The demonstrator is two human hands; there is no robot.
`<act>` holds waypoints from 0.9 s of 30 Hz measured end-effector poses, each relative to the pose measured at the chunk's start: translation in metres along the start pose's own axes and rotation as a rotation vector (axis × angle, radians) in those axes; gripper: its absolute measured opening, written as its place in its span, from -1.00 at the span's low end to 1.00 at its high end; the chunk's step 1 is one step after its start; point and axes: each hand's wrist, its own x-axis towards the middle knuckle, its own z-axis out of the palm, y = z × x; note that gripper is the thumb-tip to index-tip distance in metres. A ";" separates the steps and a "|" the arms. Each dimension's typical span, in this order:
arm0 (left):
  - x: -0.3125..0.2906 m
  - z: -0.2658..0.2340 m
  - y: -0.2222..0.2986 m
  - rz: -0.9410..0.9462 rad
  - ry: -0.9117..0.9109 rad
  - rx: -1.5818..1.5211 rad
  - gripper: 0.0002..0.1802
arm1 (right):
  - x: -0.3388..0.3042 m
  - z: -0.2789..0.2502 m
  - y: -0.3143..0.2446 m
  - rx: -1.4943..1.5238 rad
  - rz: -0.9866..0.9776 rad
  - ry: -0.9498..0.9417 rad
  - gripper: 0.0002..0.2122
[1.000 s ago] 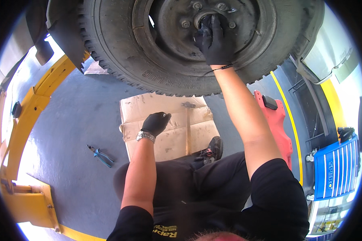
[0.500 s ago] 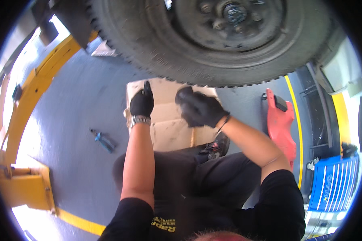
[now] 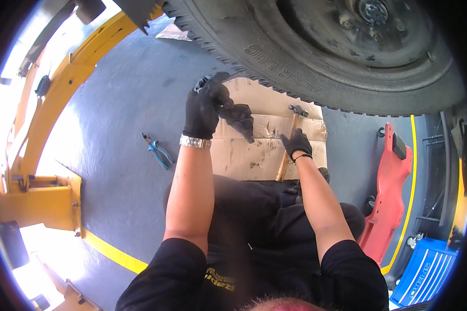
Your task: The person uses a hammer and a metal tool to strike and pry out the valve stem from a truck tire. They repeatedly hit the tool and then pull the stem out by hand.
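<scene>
My left hand (image 3: pixel 202 111), in a black glove, is closed around a dark, crumpled cloth (image 3: pixel 239 120) that hangs from its right side. A small grey metallic piece (image 3: pixel 202 83) shows at the top of that hand; its kind is unclear. Lower and to the right, my gloved right hand (image 3: pixel 300 144) is closed about the wooden handle of a ball-peen hammer (image 3: pixel 297 110). The hammer lies over a stained sheet of cardboard (image 3: pixel 233 160), its head pointing away from me. Fingers beneath the handle are hidden.
A large tyre and wheel (image 3: pixel 316 67) hangs over the cardboard's far side. Blue-handled pliers (image 3: pixel 158 151) lie on the floor at left, near a yellow lift arm (image 3: pixel 57 103). To the right are a red creeper (image 3: pixel 390 189) and a blue tool chest (image 3: pixel 425 274).
My right hand has moved down and right onto the hammer handle. The left hand has risen and holds the dark cloth. My view has shifted left, uncovering the whole hammer.
</scene>
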 end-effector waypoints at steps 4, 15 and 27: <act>-0.015 0.023 0.005 -0.116 -0.124 -0.516 -0.63 | 0.017 0.040 0.022 0.188 0.118 -0.027 -0.35; -0.020 0.074 0.054 0.098 -0.224 0.147 -0.75 | -0.034 -0.077 0.028 1.770 0.373 -0.919 -0.78; 0.106 0.230 0.234 0.661 -0.544 0.280 -0.62 | -0.080 -0.104 0.051 1.536 0.277 -0.807 -0.82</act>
